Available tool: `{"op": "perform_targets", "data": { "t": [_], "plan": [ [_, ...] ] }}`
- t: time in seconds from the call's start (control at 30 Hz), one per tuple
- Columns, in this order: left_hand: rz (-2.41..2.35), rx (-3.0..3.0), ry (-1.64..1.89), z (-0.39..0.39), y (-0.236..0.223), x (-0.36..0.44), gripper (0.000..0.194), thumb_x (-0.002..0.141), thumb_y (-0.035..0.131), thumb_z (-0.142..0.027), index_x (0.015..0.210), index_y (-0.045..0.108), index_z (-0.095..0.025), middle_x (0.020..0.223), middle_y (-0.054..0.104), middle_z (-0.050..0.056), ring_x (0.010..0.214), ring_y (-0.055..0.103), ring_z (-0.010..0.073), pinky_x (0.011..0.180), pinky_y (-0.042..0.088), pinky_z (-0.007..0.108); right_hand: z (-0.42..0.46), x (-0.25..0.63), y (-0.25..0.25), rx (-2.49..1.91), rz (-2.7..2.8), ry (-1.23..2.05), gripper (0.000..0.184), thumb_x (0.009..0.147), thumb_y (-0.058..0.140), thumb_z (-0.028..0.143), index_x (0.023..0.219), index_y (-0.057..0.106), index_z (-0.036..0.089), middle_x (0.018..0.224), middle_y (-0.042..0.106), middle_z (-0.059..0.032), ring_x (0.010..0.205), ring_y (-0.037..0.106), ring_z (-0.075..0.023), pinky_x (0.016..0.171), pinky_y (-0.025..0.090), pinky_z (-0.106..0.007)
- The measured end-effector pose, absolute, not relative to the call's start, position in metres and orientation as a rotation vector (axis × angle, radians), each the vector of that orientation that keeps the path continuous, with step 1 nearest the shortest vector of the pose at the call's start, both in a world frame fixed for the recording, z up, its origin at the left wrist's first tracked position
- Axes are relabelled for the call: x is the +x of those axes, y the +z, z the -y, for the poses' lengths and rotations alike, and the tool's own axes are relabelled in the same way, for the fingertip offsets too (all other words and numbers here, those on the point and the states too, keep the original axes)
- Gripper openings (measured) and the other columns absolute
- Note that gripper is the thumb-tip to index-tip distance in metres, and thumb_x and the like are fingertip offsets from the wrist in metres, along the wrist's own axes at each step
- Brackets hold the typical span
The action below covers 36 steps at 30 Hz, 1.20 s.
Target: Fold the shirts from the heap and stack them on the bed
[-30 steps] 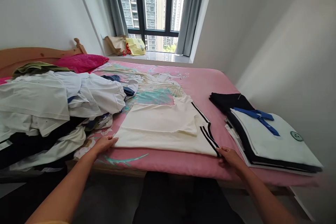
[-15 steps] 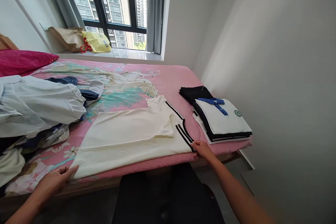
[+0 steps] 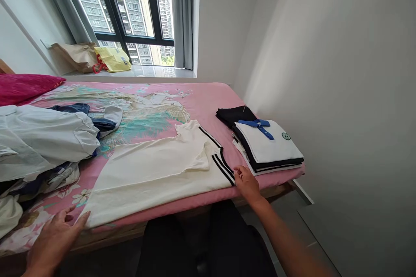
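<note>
A cream T-shirt (image 3: 146, 173) with black-striped trim lies folded lengthwise on the bed, its sleeve part turned in and its striped end to the right. My left hand (image 3: 55, 236) is at the shirt's near left corner, thumb and fingers spread apart, the thumb tip by the cloth edge. At the striped end, my right hand (image 3: 247, 184) has its bent fingertips right beside the trim, with the fingers loosened rather than pinching.
A pink patterned bedsheet (image 3: 208, 95) covers the bed. Heaped loose clothes (image 3: 48, 138) lie at the left. To the right sits a stack of folded clothes (image 3: 269, 145), beside folded black cloth (image 3: 232, 115). Paper bags (image 3: 76, 56) stand on the windowsill.
The view has swung to the right. Both hands held the shirt's near corners earlier; the left fingers have since spread and released the corner, and the right fingers have loosened at the trim.
</note>
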<state>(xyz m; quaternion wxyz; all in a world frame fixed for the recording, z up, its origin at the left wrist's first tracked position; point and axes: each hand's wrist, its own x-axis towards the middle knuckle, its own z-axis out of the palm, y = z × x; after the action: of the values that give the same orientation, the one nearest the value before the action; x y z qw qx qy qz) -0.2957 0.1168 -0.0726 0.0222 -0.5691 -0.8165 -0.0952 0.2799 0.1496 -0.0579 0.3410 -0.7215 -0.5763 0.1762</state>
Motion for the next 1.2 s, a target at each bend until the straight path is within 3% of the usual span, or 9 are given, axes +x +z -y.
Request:
{"op": "perform_targets", "data": {
  "t": [0.07,0.13,0.27,0.43,0.53,0.8,0.97,1.2],
  "plan": [
    [2.289,-1.822,-0.39,-0.118,-0.069,-0.277,0.051,0.083,0.029,-0.054,0.112,0.053,-0.018,0.108,0.064,0.012,0.102,0.058,0.0298,0.089,0.044,0.044,-0.15,0.265,-0.051,-1.725,1.658,0.275,0.028,0.085,0.038,0.021,0.101,0.06,0.019,0.105,0.061,-0.0077,0.1,0.055,-0.019,0.09,0.042,-0.031],
    [2.094,-2.006,-0.549,-0.123,-0.067,-0.249,0.045,0.085,0.03,-0.043,0.112,0.054,-0.015,0.113,0.061,0.014,0.109,0.055,0.027,0.1,0.038,0.041,-0.154,0.246,-0.051,-1.636,1.778,0.194,0.032,0.085,0.035,0.017,0.107,0.059,0.016,0.109,0.061,-0.0094,0.106,0.052,-0.0191,0.098,0.038,-0.032],
    [1.874,-2.373,-0.675,-0.135,-0.076,-0.195,0.04,0.085,0.033,-0.026,0.113,0.059,-0.016,0.122,0.06,0.01,0.121,0.048,0.0201,0.106,0.033,0.033,-0.162,0.217,-0.073,-1.743,1.968,0.103,0.041,0.088,0.034,0.021,0.125,0.051,0.012,0.13,0.052,-0.0121,0.125,0.04,-0.0228,0.109,0.022,-0.041],
    [2.227,-2.178,-0.268,-0.127,-0.1,-0.188,0.056,0.086,0.035,-0.041,0.136,0.042,-0.018,0.145,0.036,0.01,0.136,0.027,0.0289,0.11,0.015,0.054,-0.157,0.218,-0.118,-2.021,2.11,0.115,0.058,0.089,0.038,0.037,0.14,0.034,0.01,0.148,0.03,-0.0122,0.137,0.021,-0.026,0.111,0.007,-0.051],
    [2.366,-2.07,-0.105,-0.116,-0.105,-0.198,0.068,0.085,0.036,-0.052,0.142,0.032,-0.016,0.15,0.024,0.011,0.139,0.016,0.0307,0.11,0.01,0.054,-0.154,0.223,-0.135,-2.062,2.141,0.052,0.061,0.09,0.034,0.04,0.143,0.028,0.009,0.15,0.024,-0.0106,0.139,0.014,-0.0242,0.111,0.003,-0.05],
    [2.484,-2.048,0.071,-0.113,-0.097,-0.198,0.072,0.084,0.033,-0.06,0.144,0.026,-0.02,0.153,0.016,0.005,0.141,0.009,0.0255,0.112,0.005,0.05,-0.15,0.221,-0.143,-2.105,2.148,-0.123,0.059,0.092,0.024,0.042,0.142,0.03,0.013,0.15,0.026,-0.0075,0.139,0.016,-0.0209,0.112,0.005,-0.048],
    [2.466,-2.027,-0.025,-0.118,-0.089,-0.203,0.058,0.088,0.031,-0.05,0.139,0.037,-0.022,0.152,0.023,0.005,0.141,0.014,0.0224,0.111,0.011,0.049,-0.15,0.221,-0.143,-2.112,2.173,-0.17,0.059,0.092,0.024,0.042,0.142,0.031,0.013,0.15,0.027,-0.0066,0.138,0.017,-0.0211,0.111,0.007,-0.047],
    [2.525,-2.003,0.031,-0.126,-0.097,-0.215,0.063,0.087,0.028,-0.056,0.143,0.028,-0.027,0.153,0.018,0.003,0.141,0.011,0.0247,0.108,0.002,0.059,-0.151,0.219,-0.142,-2.127,2.16,-0.174,0.058,0.091,0.026,0.042,0.142,0.031,0.013,0.149,0.028,-0.0081,0.138,0.018,-0.0219,0.111,0.009,-0.048]
  ]
}}
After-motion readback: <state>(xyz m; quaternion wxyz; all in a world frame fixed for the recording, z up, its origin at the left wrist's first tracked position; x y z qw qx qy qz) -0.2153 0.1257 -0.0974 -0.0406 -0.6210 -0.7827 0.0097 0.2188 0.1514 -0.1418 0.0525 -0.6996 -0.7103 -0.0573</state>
